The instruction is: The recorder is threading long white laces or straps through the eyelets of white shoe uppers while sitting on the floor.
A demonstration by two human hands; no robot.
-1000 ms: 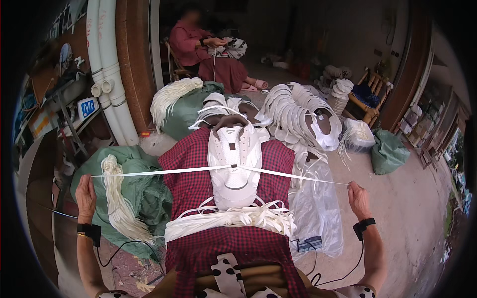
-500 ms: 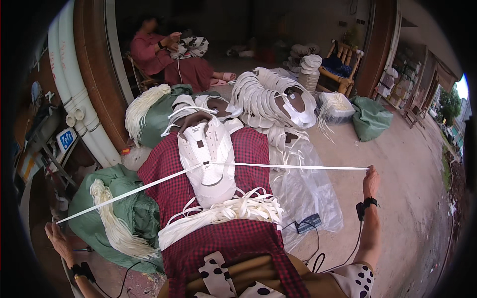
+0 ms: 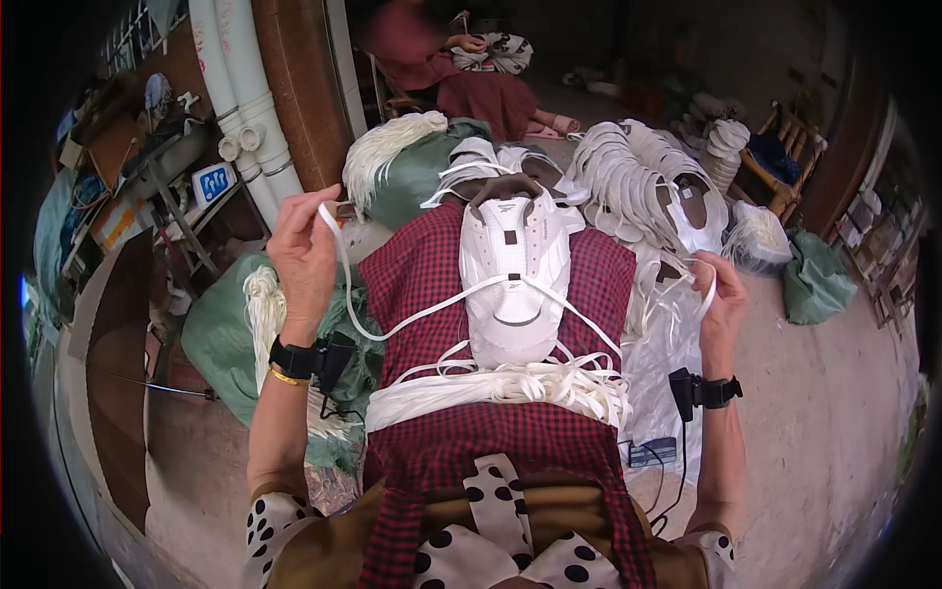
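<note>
A white shoe upper (image 3: 515, 285) lies on the red and black checked cloth over my lap, its toe toward me. One white shoelace (image 3: 432, 310) passes through the front of the upper, and its two halves hang slack to either side. My left hand (image 3: 304, 245), raised at the left, pinches one end of the lace. At the right, my right hand (image 3: 721, 290) is closed on the other end. Across my lap, just in front of the toe, lies a bundle of white laces (image 3: 500, 396).
Behind the lap, stacked shoe uppers (image 3: 618, 182) stand at the far right. Green sacks (image 3: 231, 319) with hanks of white laces are at the left. A clear plastic sheet (image 3: 667, 373) lies at the right. A seated person (image 3: 432, 59) works at the back.
Both hands have come inward and up from wide apart. The lace, pulled straight before, now hangs in loose curves. The whole view has shifted, with the scene sitting further right.
</note>
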